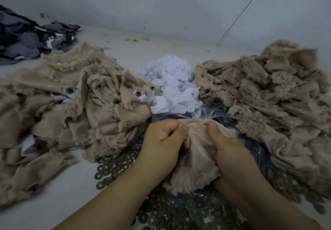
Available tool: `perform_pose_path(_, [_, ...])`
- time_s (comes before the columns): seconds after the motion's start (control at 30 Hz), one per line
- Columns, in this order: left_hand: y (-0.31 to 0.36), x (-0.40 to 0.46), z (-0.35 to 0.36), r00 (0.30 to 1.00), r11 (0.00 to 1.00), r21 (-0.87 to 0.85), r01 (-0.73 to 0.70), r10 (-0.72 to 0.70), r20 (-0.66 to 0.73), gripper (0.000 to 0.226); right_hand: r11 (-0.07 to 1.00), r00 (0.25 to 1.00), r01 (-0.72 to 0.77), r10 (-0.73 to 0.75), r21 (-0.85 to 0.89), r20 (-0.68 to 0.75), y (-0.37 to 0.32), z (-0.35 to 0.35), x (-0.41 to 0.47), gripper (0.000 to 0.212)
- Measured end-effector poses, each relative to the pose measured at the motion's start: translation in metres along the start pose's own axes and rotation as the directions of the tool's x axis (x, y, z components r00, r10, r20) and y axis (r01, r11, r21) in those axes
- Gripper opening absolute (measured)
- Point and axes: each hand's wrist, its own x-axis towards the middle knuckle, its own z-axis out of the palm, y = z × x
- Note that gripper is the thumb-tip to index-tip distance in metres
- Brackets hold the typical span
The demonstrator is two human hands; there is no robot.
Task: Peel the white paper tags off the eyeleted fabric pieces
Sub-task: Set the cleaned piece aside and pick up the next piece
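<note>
Both hands, left hand [162,138] and right hand [231,151], pinch one tan furry fabric piece [197,151] above scattered metal eyelets [111,167]; peeled white paper tags [172,84] are heaped on the counter [53,194] behind.

fingertips of the left hand [162,137] and right hand [226,151] hidden in the folds of the held fabric piece [194,151]; any eyelet or tag on it concealed. left fabric pile [59,104] and grey fabric heap [23,39] cut off at the left edge, right fabric pile [272,93] at the right. metal washers [172,211] partly covered by both forearms.
</note>
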Motion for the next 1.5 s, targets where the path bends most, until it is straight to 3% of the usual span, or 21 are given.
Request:
perform_pose_path(0.07, [0.0017, 0.0009, -0.0008, 1.000, 1.000, 0.028, -0.007, 0.007, -0.005, 0.039, 0.999, 0.999, 0.045, -0.045, 0.008, 0.028, -0.0017, -0.0011, 0.0001, 0.047])
perform_pose_path(0.27, [0.0036, -0.0003, -0.0023, 0.991, 0.971, 0.203, -0.130, 0.132, 0.005, 0.040, 0.969, 0.988, 0.150, -0.141, -0.196, 0.056, 0.0049, -0.0043, 0.0023, 0.071])
perform_pose_path(0.33, [0.0031, -0.0001, -0.0027, 0.985, 0.948, 0.272, -0.167, 0.172, 0.007, 0.033, 0.964, 0.979, 0.189, -0.172, -0.185, 0.105, 0.0046, -0.0051, 0.0024, 0.063])
perform_pose_path(0.43, [0.0025, 0.0028, -0.0044, 0.992, 0.965, 0.233, -0.122, 0.128, -0.008, 0.035, 0.951, 0.958, 0.252, -0.220, -0.179, 0.182, 0.0022, -0.0044, 0.0021, 0.042])
perform_pose_path(0.63, [0.0026, 0.0010, -0.0037, 0.998, 0.983, 0.174, -0.063, 0.066, -0.010, 0.046, 0.998, 0.971, 0.042, -0.051, 0.042, 0.233, -0.0007, -0.0035, -0.0007, 0.045])
perform_pose_path(0.73, [0.0029, 0.0002, -0.0038, 0.994, 0.967, 0.227, -0.113, 0.113, 0.013, 0.036, 0.996, 0.974, 0.086, -0.084, 0.000, 0.211, -0.0009, -0.0028, -0.0025, 0.039])
perform_pose_path(0.83, [0.0024, -0.0004, -0.0022, 0.988, 0.954, 0.259, -0.153, 0.149, 0.036, 0.044, 0.981, 0.965, 0.177, -0.157, -0.084, 0.208, 0.0003, -0.0016, -0.0041, 0.017])
perform_pose_path(0.93, [0.0009, 0.0010, -0.0011, 0.986, 0.935, 0.314, -0.164, 0.157, 0.046, 0.042, 0.976, 0.959, 0.192, -0.165, -0.101, 0.230, 0.0009, -0.0021, -0.0054, 0.021])
perform_pose_path(1.0, [-0.0007, 0.0013, -0.0021, 0.980, 0.903, 0.381, -0.198, 0.177, 0.091, 0.035, 0.976, 0.959, 0.194, -0.168, -0.101, 0.227, -0.0014, -0.0018, -0.0058, 0.013])
perform_pose_path(1.1, [-0.0018, 0.0001, -0.0019, 0.959, 0.855, 0.440, -0.275, 0.214, 0.183, 0.031, 0.971, 0.960, 0.220, -0.198, -0.097, 0.197, -0.0027, -0.0008, -0.0060, 0.034])
perform_pose_path(1.2, [-0.0032, -0.0006, 0.0004, 0.972, 0.901, 0.368, -0.232, 0.196, 0.133, 0.034, 0.980, 0.974, 0.196, -0.189, -0.041, 0.127, -0.0002, -0.0012, -0.0035, 0.040])
perform_pose_path(1.33, [-0.0013, 0.0019, 0.0006, 0.999, 0.989, 0.142, -0.047, 0.047, 0.005, 0.035, 0.986, 0.979, 0.166, -0.164, -0.008, 0.117, 0.0017, 0.0002, -0.0031, 0.049])
perform_pose_path(1.5, [0.0006, -0.0008, 0.0022, 1.000, 0.999, 0.048, -0.004, 0.004, -0.006, 0.046, 0.968, 0.958, 0.238, -0.219, -0.084, 0.185, 0.0014, 0.0014, -0.0071, 0.037])
